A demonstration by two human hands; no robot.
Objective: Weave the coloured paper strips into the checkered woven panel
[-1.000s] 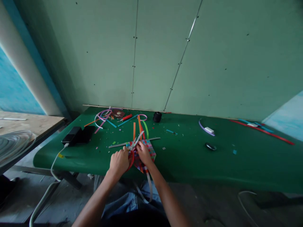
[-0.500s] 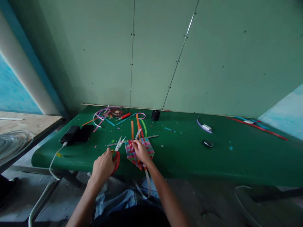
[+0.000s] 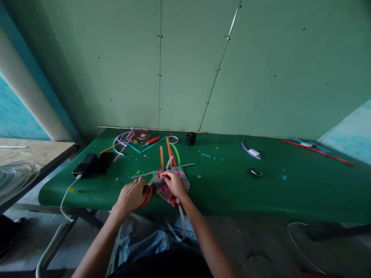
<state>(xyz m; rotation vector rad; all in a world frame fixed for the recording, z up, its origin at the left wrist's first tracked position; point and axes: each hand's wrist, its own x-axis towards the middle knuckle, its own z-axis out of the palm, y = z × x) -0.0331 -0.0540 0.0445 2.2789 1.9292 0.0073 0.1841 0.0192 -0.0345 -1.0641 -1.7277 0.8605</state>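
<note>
"Where are the scissors?"

"The red-handled metal scissors (image 3: pixel 148 195) are in the person's left hand (image 3: pixel 132 195), which is curled round the handles. Their long axis runs from about seven o'clock to between one and two — tips away from the body, over the left edge of the weave. The blades are blurred, so how far apart they stand cannot be told."

"And the weave?"

"The flat, many-coloured checked piece woven from thin strips (image 3: pixel 183 181) lies on the smooth green table (image 3: pixel 223 189), near the front edge, just ahead of the person. One corner points at six o'clock. Loose orange strips (image 3: pixel 161 157) and a curved bright-green strip (image 3: pixel 177 155) stick out towards twelve; a flat grey strip (image 3: pixel 142 175) reaches out at nine. A looping grey strip (image 3: pixel 183 224) hangs at six, below the table edge."

"What about the right hand?"

"The right hand (image 3: pixel 174 184) rests over the weave, fingers bent and fingertips close together near the blades — whether a strip is pinched between them cannot be told."

"Anything beyond?"

"A red-handled cutter (image 3: pixel 153 141) at eleven from the weave, a squat black cylinder (image 3: pixel 190 138) at one."
</note>
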